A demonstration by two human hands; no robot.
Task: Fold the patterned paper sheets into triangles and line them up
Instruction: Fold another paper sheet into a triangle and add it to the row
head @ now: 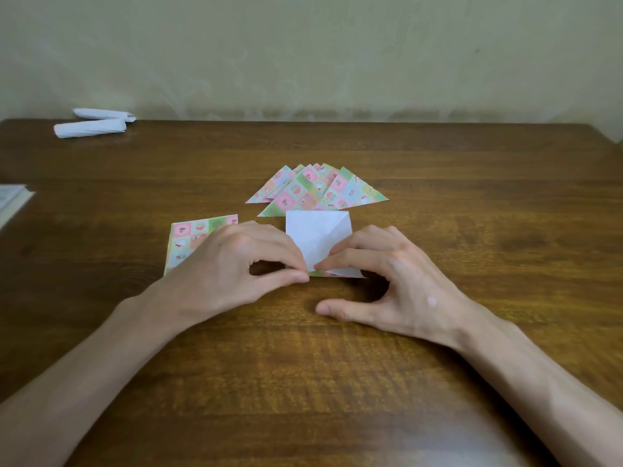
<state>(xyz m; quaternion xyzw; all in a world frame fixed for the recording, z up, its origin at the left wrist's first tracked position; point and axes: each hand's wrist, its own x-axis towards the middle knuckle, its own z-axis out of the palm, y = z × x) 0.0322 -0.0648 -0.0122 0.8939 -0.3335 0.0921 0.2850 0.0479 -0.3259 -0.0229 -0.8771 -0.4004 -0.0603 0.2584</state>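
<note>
Paper at the middle of the frame: the sheet [317, 237] lies white side up on the desk [303, 365], one diagonal crease showing and a sliver of pattern peeking out along its near edge. The left hand [236, 264] pinches the near corner between thumb and forefinger. The right hand [397, 274] is spread wide, forefinger pressing flat on the paper beside that corner, thumb resting apart on the wood and gripping nothing.

This stuff looks thin and very light, so it should bend at a touch, hold a crease, and slide on the smooth wood unless pinned. Corners are the place to take it, one finger anchoring while the other carries the corner across.

Just above, finished triangles [313, 190] fan out overlapping. Left of centre a stack [195, 237] of flat patterned squares waits, partly under the left hand. Two white rolls [91, 124] sit upper left.
</note>
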